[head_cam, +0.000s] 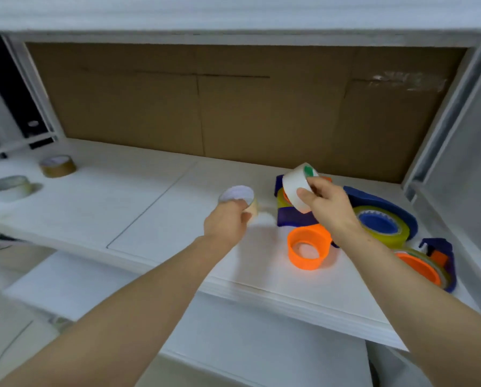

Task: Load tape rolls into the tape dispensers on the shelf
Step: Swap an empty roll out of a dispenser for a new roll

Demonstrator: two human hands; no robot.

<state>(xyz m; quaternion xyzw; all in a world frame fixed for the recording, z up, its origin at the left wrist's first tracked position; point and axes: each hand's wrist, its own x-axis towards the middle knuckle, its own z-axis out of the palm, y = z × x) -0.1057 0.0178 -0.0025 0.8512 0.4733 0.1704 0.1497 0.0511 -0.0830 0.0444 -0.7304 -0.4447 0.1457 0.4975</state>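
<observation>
White tape roll [295, 185] sat pinched by fingers of the right hand [328, 208], blue dispenser [292, 217] just below them, seemingly for loading; left hand [225, 222] clasped a beige roll [237, 195]

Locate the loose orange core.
Head view, right of centre: the orange core stands on the shelf, before the nearest blue dispenser, by the right hand.

No words, numbers or brand names can be read. The white tape roll [296, 188] gripped in my right hand [325, 208] has a small green mark [307, 171] on its inner rim, too blurred to make out. The brown tape roll [57, 166] near the shelf's [122, 196] back left corner bears a pale patch on top, equally unreadable, like the pale face of the beige tape roll [237, 194] in my left hand [225, 222].
</observation>
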